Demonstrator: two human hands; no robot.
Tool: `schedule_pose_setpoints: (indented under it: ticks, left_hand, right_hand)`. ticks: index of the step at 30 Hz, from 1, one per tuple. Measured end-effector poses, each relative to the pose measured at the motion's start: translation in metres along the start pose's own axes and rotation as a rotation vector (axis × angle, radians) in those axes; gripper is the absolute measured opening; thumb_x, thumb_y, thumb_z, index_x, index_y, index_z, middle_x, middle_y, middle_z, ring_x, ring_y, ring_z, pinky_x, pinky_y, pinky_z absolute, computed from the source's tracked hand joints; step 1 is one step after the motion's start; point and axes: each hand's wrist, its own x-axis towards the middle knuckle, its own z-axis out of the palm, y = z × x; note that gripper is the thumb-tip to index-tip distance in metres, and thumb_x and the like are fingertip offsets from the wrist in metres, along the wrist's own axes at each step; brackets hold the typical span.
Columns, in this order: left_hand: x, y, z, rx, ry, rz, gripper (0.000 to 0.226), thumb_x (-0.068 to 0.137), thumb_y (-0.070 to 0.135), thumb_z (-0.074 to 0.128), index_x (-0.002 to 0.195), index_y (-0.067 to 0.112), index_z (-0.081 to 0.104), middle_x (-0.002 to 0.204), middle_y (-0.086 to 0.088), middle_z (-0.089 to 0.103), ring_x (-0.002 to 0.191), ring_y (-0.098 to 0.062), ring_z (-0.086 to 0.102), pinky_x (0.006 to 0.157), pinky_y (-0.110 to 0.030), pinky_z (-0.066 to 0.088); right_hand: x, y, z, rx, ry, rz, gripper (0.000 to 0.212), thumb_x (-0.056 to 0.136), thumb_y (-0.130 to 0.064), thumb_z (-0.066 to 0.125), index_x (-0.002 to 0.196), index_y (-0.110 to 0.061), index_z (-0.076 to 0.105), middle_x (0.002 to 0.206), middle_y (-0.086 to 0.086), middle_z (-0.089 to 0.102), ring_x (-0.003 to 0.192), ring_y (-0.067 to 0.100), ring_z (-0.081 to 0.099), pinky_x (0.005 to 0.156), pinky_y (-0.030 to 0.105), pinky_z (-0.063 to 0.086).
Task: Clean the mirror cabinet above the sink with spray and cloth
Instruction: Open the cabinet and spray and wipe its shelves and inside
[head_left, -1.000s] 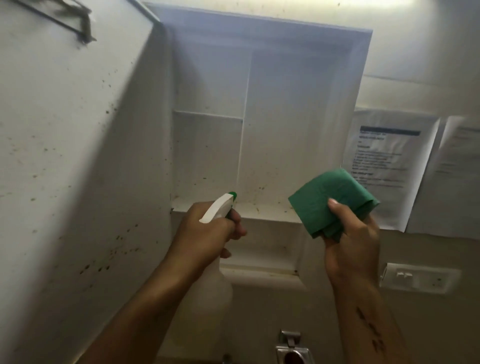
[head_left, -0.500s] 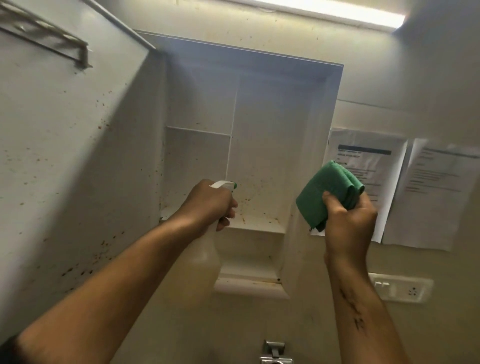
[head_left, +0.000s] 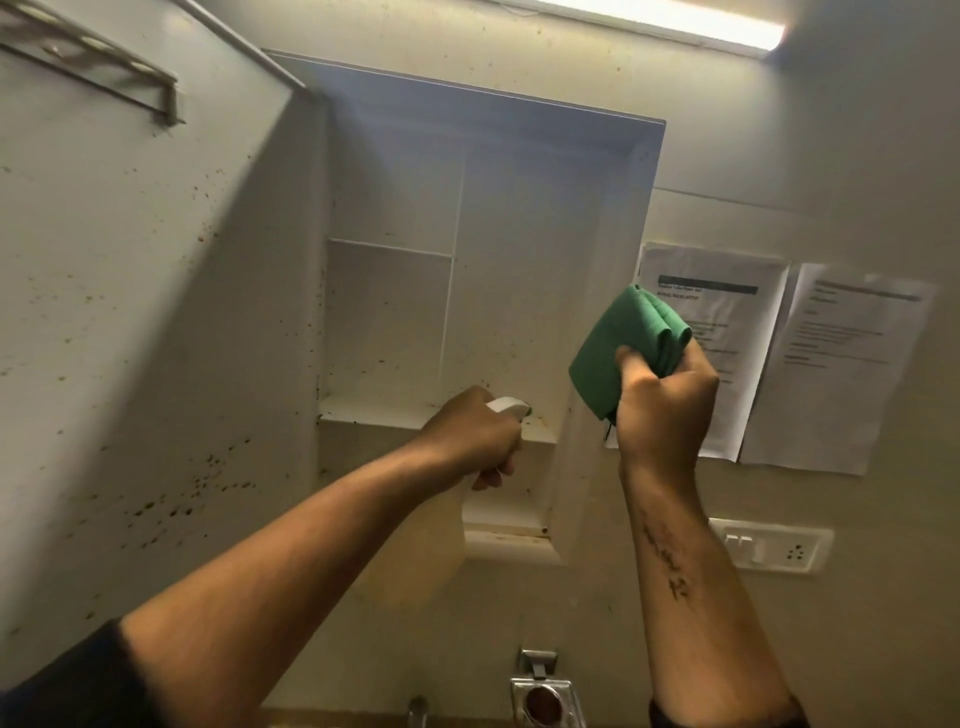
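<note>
Gripping the spray bottle (head_left: 415, 540) by its trigger head, the left hand (head_left: 475, 436) should aim the nozzle squarely at the speckled shelf (head_left: 374, 410) just ahead of its curled fingers. Beside it, the right hand (head_left: 667, 405) pinches a folded green cloth (head_left: 623, 345) before the open mirror cabinet (head_left: 519, 260), ready to wipe.

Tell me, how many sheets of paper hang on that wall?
2. One printed sheet hangs just right of the open cabinet, partly behind the green cloth; the second sheet hangs beside it, further right. None else visible.
</note>
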Motion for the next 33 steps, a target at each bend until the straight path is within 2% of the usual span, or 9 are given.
schedule_pose_setpoints:
  ticks: [6,11,16,18,21,26,28,30,33]
  left_hand:
    - [-0.003,-0.01,-0.015,-0.034,0.038,-0.051,0.029,0.101,0.027,0.051,0.116,0.005,0.062,0.088,-0.013,0.076,0.074,-0.021,0.07,0.054,-0.029,0.05]
    - [-0.012,-0.024,-0.03,-0.018,0.091,-0.08,0.031,0.103,0.029,0.049,0.1,0.003,0.066,0.073,-0.011,0.071,0.062,-0.022,0.065,0.051,-0.027,0.048]
    - [-0.019,-0.024,-0.041,-0.003,0.134,-0.111,0.029,0.102,0.027,0.05,0.099,0.003,0.066,0.073,-0.012,0.068,0.063,-0.023,0.063,0.053,-0.028,0.048]
    - [-0.025,-0.019,-0.05,-0.051,0.165,-0.088,0.018,0.099,0.016,0.052,0.094,0.006,0.066,0.078,-0.014,0.073,0.073,-0.026,0.069,0.06,-0.031,0.051]
    - [-0.035,-0.01,-0.062,-0.145,0.241,-0.053,0.017,0.095,0.012,0.053,0.092,0.006,0.068,0.08,-0.013,0.076,0.081,-0.027,0.073,0.061,-0.03,0.051]
    - [-0.048,0.002,-0.07,-0.209,0.306,-0.014,0.017,0.088,0.0,0.051,0.091,0.006,0.066,0.078,-0.013,0.075,0.073,-0.023,0.067,0.062,-0.031,0.048]
    - [-0.047,0.001,-0.073,-0.221,0.324,-0.015,0.018,0.087,0.0,0.051,0.093,0.007,0.066,0.077,-0.011,0.075,0.072,-0.022,0.067,0.061,-0.031,0.048]
    - [-0.045,-0.004,-0.076,-0.214,0.336,-0.02,0.019,0.086,0.001,0.052,0.096,0.008,0.067,0.077,-0.009,0.075,0.075,-0.021,0.068,0.061,-0.032,0.048]
    - [-0.046,-0.014,-0.079,-0.198,0.34,-0.023,0.018,0.085,0.003,0.056,0.096,0.01,0.068,0.078,-0.007,0.076,0.08,-0.021,0.07,0.06,-0.033,0.049]
  right_hand:
    - [-0.001,-0.002,0.0,-0.025,0.014,-0.012,0.033,0.086,-0.005,0.061,0.116,-0.017,0.067,0.092,-0.014,0.068,0.09,0.005,0.067,0.08,0.032,0.06]
    - [0.0,-0.002,0.004,-0.077,0.01,-0.081,0.032,0.087,-0.006,0.061,0.118,-0.016,0.066,0.088,-0.023,0.062,0.081,-0.005,0.062,0.071,0.014,0.055]
    - [0.003,-0.004,0.02,-0.242,0.046,-0.324,0.038,0.093,-0.014,0.063,0.131,-0.007,0.059,0.118,0.004,0.068,0.108,0.015,0.064,0.082,-0.001,0.04]
    - [0.011,-0.002,0.034,-0.298,0.033,-0.47,0.038,0.094,-0.016,0.063,0.131,-0.006,0.059,0.121,0.008,0.068,0.109,0.017,0.065,0.087,0.005,0.045]
    - [0.024,0.008,0.063,-0.391,-0.048,-0.657,0.034,0.098,-0.018,0.058,0.13,-0.005,0.059,0.121,0.011,0.068,0.109,0.021,0.067,0.085,0.028,0.058]
    - [0.033,0.035,0.108,-0.634,-0.313,-0.678,0.039,0.099,-0.012,0.048,0.137,-0.007,0.051,0.141,0.015,0.053,0.128,0.037,0.051,0.098,0.05,0.05]
    - [0.025,0.061,0.116,-0.714,-0.443,-0.59,0.04,0.101,-0.014,0.044,0.14,-0.008,0.048,0.141,0.016,0.051,0.126,0.038,0.051,0.1,0.045,0.048]
    - [0.008,0.087,0.12,-0.756,-0.533,-0.508,0.038,0.1,-0.011,0.043,0.138,-0.009,0.049,0.135,0.018,0.055,0.117,0.036,0.057,0.09,0.04,0.05]
    - [-0.013,0.104,0.127,-0.756,-0.631,-0.517,0.033,0.093,-0.019,0.063,0.125,-0.013,0.06,0.127,0.012,0.062,0.111,0.035,0.062,0.083,0.039,0.055]
